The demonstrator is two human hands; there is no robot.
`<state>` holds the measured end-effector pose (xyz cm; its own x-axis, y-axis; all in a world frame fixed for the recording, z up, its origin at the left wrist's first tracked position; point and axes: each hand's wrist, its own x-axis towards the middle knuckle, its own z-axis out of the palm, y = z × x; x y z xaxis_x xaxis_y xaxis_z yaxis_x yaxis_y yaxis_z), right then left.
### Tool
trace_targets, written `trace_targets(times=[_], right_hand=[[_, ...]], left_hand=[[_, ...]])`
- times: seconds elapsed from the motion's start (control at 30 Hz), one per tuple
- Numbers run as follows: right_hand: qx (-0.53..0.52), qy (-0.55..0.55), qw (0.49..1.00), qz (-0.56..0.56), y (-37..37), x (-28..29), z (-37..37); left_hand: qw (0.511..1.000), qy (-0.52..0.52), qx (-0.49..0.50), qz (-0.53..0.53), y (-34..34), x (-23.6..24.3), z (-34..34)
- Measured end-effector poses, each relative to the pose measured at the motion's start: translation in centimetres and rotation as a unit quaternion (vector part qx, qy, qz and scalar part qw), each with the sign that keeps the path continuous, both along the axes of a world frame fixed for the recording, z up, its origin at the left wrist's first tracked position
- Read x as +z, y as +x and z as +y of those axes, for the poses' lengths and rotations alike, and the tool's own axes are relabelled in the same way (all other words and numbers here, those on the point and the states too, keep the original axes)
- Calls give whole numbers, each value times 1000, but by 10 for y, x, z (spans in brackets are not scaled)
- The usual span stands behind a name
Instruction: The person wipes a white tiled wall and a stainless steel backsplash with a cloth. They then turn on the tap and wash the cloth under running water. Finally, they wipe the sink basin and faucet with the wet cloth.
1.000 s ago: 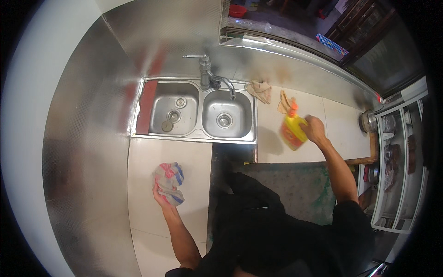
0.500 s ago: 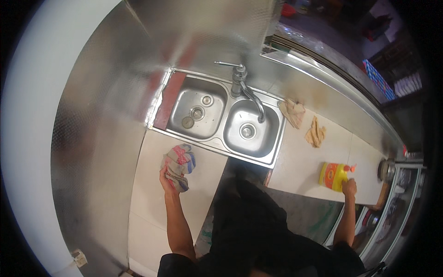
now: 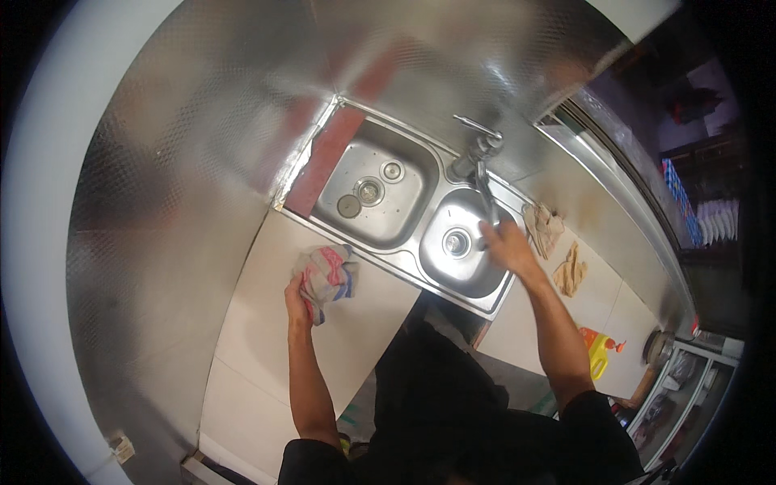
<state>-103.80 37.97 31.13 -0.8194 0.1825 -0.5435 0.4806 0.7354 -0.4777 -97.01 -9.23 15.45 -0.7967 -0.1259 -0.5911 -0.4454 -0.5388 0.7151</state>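
My left hand (image 3: 297,300) grips a grey cloth with pink and blue stripes (image 3: 326,276) over the left counter (image 3: 267,364). My right hand (image 3: 506,246) is over the right basin (image 3: 444,271) of the steel double sink (image 3: 388,244), at the end of the curved faucet spout (image 3: 485,192); its fingers look partly spread, slightly blurred, and contact with the spout is unclear. A yellow bottle with an orange top (image 3: 600,352) stands on the right counter. Behind it lie a tan cloth (image 3: 571,267) and a beige cloth (image 3: 543,228). Round strainers (image 3: 348,206) sit in the left basin.
Metal-clad walls (image 3: 162,226) border the left and back. A reddish board (image 3: 327,162) lies along the sink's left edge. A window ledge (image 3: 558,133) runs along the back right. At lower right are a metal pot (image 3: 659,346) and a white-framed shelf rack (image 3: 679,396).
My right hand has set the yellow bottle down on the right counter, let it go and moved left to the spout. The view has turned; my left hand still holds the cloth.
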Motion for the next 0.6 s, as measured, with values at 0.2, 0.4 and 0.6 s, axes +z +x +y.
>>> trace_targets(times=[0.2, 0.4, 0.6], right_hand=[[-187, -394, 894, 107, -90, -19, -147], [69, -109, 991, 37, -117, 22, -138], [204, 210, 801, 522, -159, 75, -83]], left_hand=[[885, -449, -119, -39, -18, -12, -17], [713, -697, -71, 27, -42, -10, -2], [754, -581, -285, 112, -115, -21, 74]])
